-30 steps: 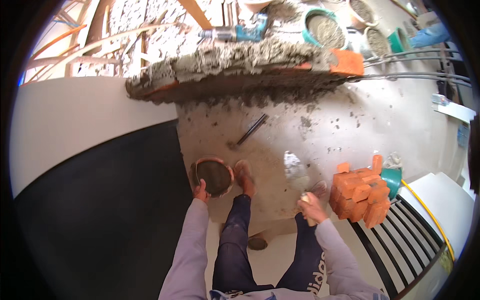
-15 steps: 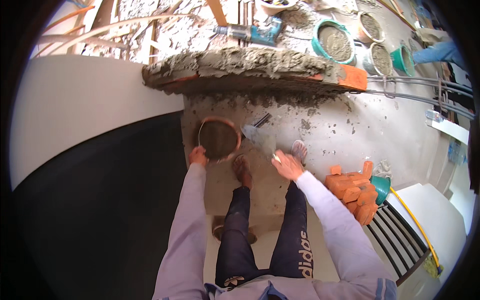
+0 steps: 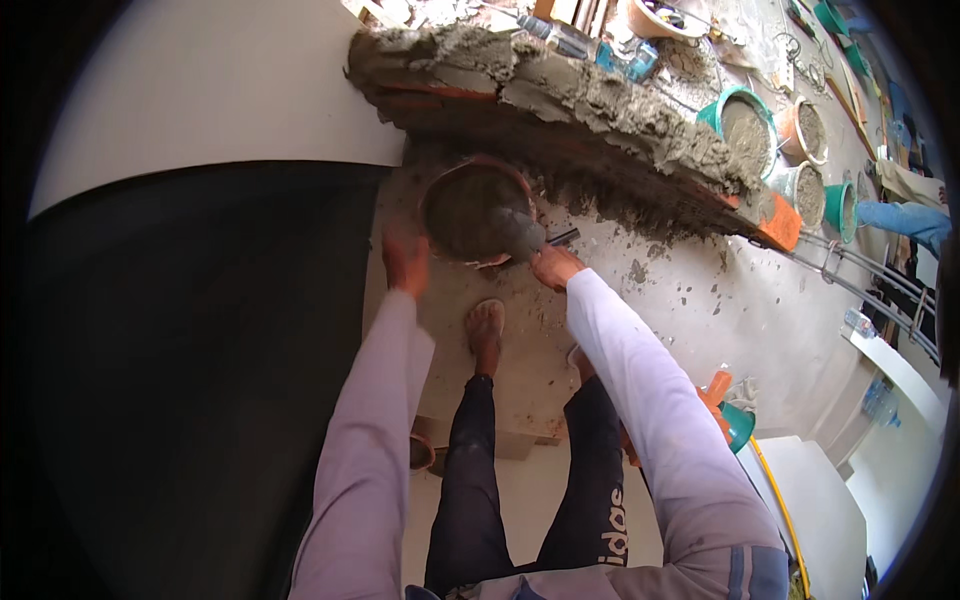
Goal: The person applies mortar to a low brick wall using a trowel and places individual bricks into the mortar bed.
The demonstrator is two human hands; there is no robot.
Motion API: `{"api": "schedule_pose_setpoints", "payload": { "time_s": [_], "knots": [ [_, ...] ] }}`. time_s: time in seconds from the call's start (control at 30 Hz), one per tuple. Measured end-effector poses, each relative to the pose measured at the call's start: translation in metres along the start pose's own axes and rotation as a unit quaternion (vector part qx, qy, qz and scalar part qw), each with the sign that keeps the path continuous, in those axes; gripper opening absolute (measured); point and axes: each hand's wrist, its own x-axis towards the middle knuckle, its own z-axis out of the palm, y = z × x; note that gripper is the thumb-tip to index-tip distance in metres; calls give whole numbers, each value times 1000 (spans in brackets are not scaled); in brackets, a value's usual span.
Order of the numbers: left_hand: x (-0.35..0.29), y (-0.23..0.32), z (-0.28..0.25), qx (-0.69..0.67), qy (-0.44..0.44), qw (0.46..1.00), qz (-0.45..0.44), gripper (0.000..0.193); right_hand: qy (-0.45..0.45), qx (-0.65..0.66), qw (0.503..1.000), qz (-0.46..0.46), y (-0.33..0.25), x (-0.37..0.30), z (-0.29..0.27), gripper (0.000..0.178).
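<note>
My right hand [image 3: 557,266] grips a trowel [image 3: 521,234] by its handle. The trowel's grey blade reaches over the right side of an orange-rimmed bucket [image 3: 487,160], which holds dark wet mortar [image 3: 462,212]. Beside the bucket's lower left edge is my left hand [image 3: 405,262], smeared by motion, so its fingers do not show clearly. A dark bar-shaped tool [image 3: 566,238] lies on the floor just right of the trowel. Beyond the bucket runs a low brick wall [image 3: 600,95] with rough wet mortar along its top and a bare orange brick [image 3: 780,222] at its right end.
Behind the wall lie a blue power drill [image 3: 628,60] and several mortar buckets, one green-rimmed [image 3: 770,165]. Metal bars [image 3: 880,268] extend from the wall's right end. A person's blue-clad leg [image 3: 900,216] shows at far right. Orange bricks [image 3: 716,392] and a green bucket [image 3: 738,425] stand right of me.
The trowel has swung left and forward from above the floor to the bucket. My left hand has come off the bucket's handle. The bucket sits nearer the wall, and the view has turned.
</note>
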Motion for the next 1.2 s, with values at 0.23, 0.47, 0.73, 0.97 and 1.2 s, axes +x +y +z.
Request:
{"api": "schedule_pose_setpoints", "payload": {
  "time_s": [0.23, 0.47, 0.73, 0.97, 1.2],
  "knots": [
    [-333, -13, -142, 188, -546, 815, 48, 75, 127, -124, 984, -11, 5, -36, -38, 39],
    [-332, 23, -145, 246, -457, 854, -50, 62, 43, 161, 985, -40, -21, 12, 33, 41],
    [-319, 29, -146, 333, -469, 818, 8, 57, 86, 284, 952, -76, -18, 29, 62, 37],
    [-311, 41, -127, 363, -503, 784, 29, 58, 152, 282, 933, -165, 64, -42, 36, 34],
    [-305, 52, -116, 381, -491, 783, 6, 57, 166, 259, 920, -243, 154, -225, -109, 35]
  ]
}}
